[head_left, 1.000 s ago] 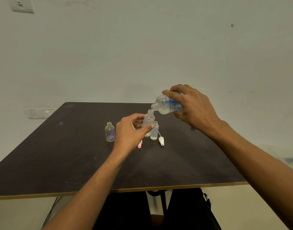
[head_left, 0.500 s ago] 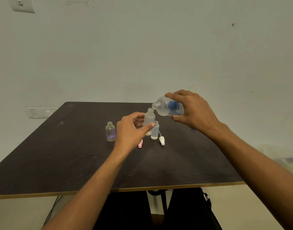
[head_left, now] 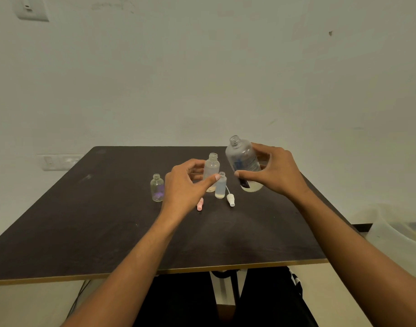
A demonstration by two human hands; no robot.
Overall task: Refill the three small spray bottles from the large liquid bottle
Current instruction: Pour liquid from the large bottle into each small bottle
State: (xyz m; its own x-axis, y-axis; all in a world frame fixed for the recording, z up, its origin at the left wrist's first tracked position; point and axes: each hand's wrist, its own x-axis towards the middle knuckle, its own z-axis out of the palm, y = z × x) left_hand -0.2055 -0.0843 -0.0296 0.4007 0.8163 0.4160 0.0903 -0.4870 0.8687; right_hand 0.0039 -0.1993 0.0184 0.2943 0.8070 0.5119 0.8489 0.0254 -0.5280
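The right hand (head_left: 280, 172) grips the large liquid bottle (head_left: 243, 161), thumb in front and fingers curled behind. The bottle stands nearly upright with its mouth uncapped and a little liquid at the base; whether it touches the dark worktop (head_left: 108, 232) cannot be told. At its 9 o'clock the left hand (head_left: 185, 185) curls thumb and fingers round the frosted spray bottle (head_left: 211, 166), which is upright and open. Just beside this, at 5 o'clock, stands a slimmer spray bottle (head_left: 221, 185). A clear spray bottle (head_left: 157, 187) with a purple tint stands apart at 8 o'clock. A pink cap (head_left: 200, 204) and a white spray head (head_left: 230, 199) lie at 6 o'clock.
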